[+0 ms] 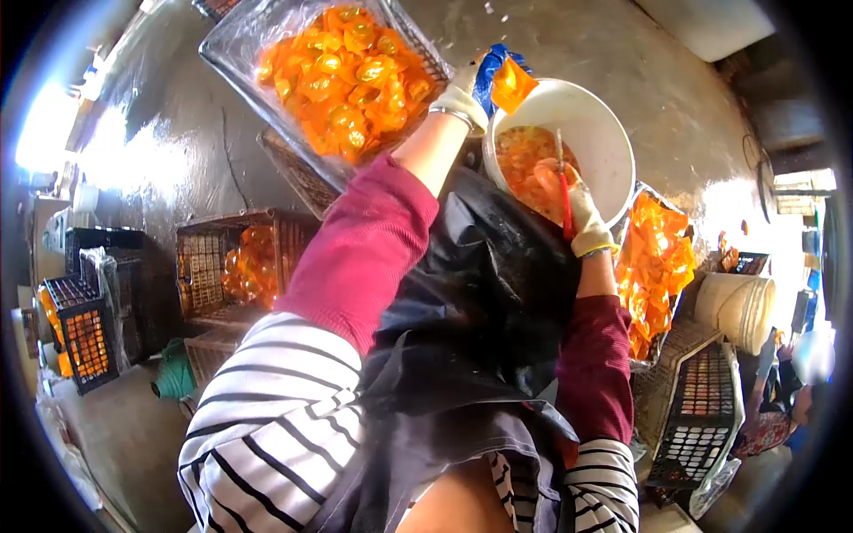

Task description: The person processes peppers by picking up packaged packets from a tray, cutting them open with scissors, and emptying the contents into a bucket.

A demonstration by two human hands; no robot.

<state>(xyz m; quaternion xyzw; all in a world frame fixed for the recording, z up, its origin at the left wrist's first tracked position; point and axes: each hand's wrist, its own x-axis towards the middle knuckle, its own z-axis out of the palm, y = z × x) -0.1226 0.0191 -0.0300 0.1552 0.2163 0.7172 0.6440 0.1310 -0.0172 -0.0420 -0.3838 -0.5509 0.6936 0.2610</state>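
My left hand [480, 84], in a white glove with blue covering on the fingers, is closed on a glossy orange piece [513, 86] that looks like fruit peel. It hangs over the left rim of a white bucket [613, 151]. Inside the bucket lies wet orange-brown pulp [524, 151]. A knife with a red handle [566, 200] is gripped in my right hand [586, 218], its blade pointing up and away from me. That hand wears a white glove with bare fingertips and is over the bucket's near side.
A plastic-lined crate [235, 40] heaped with orange pieces [351, 80] stands at upper left. More orange pieces [653, 271] fill a container beside my right forearm. Crates [200, 266] stand left; a dark crate [702, 417] and pale bucket [737, 311] stand right. Another person [773, 400] is far right.
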